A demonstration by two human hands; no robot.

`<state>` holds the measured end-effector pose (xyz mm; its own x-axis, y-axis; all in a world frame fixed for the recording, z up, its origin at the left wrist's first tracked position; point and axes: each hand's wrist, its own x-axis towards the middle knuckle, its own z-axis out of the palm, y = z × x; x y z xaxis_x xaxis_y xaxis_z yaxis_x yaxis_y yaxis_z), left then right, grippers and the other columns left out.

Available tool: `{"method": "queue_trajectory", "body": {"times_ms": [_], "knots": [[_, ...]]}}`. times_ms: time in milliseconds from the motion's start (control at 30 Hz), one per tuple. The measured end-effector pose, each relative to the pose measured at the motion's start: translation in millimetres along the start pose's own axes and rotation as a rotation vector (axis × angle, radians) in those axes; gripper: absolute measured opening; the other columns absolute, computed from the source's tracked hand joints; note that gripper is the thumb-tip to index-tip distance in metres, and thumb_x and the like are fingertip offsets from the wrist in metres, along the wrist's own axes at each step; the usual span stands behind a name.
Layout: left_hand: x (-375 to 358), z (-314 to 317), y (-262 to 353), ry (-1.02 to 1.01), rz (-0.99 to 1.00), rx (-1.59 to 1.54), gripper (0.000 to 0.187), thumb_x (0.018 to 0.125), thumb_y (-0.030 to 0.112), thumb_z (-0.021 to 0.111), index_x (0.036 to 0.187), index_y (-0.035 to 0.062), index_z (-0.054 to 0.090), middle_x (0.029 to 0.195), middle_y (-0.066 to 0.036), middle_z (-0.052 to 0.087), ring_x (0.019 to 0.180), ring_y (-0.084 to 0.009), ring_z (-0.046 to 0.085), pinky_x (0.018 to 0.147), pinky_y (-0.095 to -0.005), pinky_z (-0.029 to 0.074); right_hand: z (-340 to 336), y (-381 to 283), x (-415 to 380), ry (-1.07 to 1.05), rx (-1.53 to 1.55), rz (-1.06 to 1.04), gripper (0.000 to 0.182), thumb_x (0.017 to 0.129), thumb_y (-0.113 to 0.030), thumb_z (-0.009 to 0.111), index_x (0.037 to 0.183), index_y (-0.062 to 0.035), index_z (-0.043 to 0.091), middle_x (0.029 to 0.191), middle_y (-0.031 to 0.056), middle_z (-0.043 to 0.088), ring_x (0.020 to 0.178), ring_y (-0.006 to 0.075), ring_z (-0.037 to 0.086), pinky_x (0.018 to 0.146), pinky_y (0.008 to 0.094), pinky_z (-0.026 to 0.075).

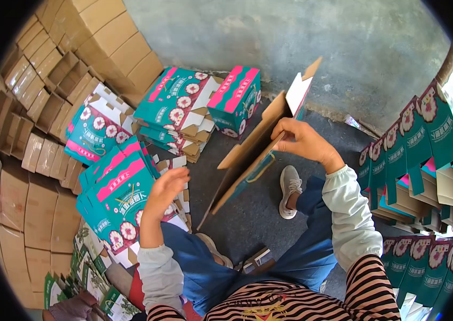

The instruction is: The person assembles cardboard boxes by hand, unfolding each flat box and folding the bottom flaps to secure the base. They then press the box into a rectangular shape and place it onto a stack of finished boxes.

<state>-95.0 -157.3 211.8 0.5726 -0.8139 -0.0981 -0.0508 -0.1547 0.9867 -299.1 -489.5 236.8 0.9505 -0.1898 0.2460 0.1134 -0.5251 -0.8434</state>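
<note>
My right hand [307, 142] pinches the upper edge of a partly unfolded cardboard box [249, 170]. Its brown inner side faces me, a teal printed side shows below, and its flaps stick up at the far end. The box hangs tilted over the dark floor, between my legs and the wall. My left hand [166, 191] is off the box, to its left, with fingers extended and nothing visible in them. Just beyond that hand lies a stack of flat teal-and-pink boxes [119, 187] with flower pictures and yellow cord handles.
One formed teal-and-pink box [235, 101] stands near the grey wall [290, 37], beside more flattened boxes [175, 101]. Brown cartons [33, 208] are piled on the left. Rows of open-topped teal boxes [413, 144] line the right. My shoe [290, 190] rests on the floor [199, 152].
</note>
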Motion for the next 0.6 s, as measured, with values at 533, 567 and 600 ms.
{"method": "queue_trajectory", "body": {"times_ms": [533,567,600], "knots": [[-15.5,66.7,-49.8,0.028,0.077,-0.045,0.040,0.089,0.012,0.057,0.125,-0.0001,0.049,0.118,-0.008,0.058,0.107,-0.0121,0.053,0.092,-0.0266,0.040,37.1,8.9,2.0,-0.223,0.082,0.112,0.057,0.095,-0.045,0.033,0.078,0.0009,0.061,0.084,0.0122,0.061,0.082,0.0239,0.057,0.080,0.0335,0.043],[-20.0,67.4,-54.8,0.057,0.091,0.001,0.040,0.089,0.012,0.057,0.126,0.0000,0.048,0.118,-0.008,0.057,0.108,-0.0125,0.052,0.093,-0.0268,0.040,37.8,8.2,3.0,-0.219,0.118,0.122,0.058,0.096,-0.046,0.032,0.078,0.0003,0.061,0.083,0.0114,0.061,0.082,0.0230,0.057,0.080,0.0330,0.043],[-23.2,69.9,-59.7,0.086,0.107,0.046,0.040,0.089,0.012,0.056,0.126,0.0000,0.048,0.119,-0.008,0.057,0.108,-0.0129,0.052,0.093,-0.0271,0.040,37.8,7.1,4.5,-0.215,0.151,0.131,0.058,0.096,-0.047,0.031,0.077,-0.0002,0.060,0.082,0.0106,0.061,0.082,0.0220,0.057,0.081,0.0325,0.042]]}}
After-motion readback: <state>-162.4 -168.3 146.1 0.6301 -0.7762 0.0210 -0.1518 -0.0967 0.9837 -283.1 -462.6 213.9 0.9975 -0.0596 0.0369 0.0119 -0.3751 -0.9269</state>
